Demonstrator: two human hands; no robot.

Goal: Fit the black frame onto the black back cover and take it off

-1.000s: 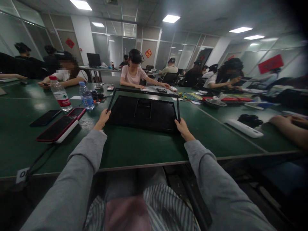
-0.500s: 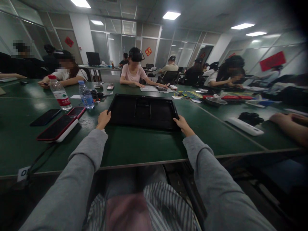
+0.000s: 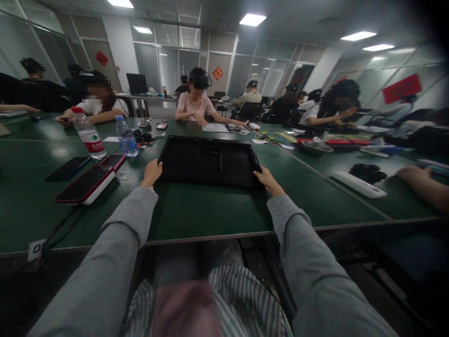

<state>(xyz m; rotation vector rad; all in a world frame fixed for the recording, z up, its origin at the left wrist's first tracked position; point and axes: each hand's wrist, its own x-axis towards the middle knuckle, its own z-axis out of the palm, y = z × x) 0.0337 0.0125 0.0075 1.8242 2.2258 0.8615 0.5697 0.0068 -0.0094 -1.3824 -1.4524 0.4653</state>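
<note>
A flat, rectangular black tray-like panel (image 3: 178, 161) with a raised rim lies across the green table in front of me. A recessed frame sits in its middle; I cannot tell what kind of thing it is. At its left edge my left hand (image 3: 152, 173) is closed, thumb over the rim. My right hand (image 3: 266, 179) grips the right edge in the same way. Both arms reach forward in grey sleeves. The fingers under the panel are hidden.
Left on the green table (image 3: 210, 213) are a red-capped bottle (image 3: 89, 135), a blue-capped bottle (image 3: 126, 138), a dark phone (image 3: 68, 168) and a red-edged phone (image 3: 86, 182) on a white block. A white bar (image 3: 358, 184) and a co-worker's arm (image 3: 426, 185) are at right.
My hands and the black panel stay nearly in place. Across the table, the person in pink has drawn one hand back toward the body. The view has shifted slightly.
</note>
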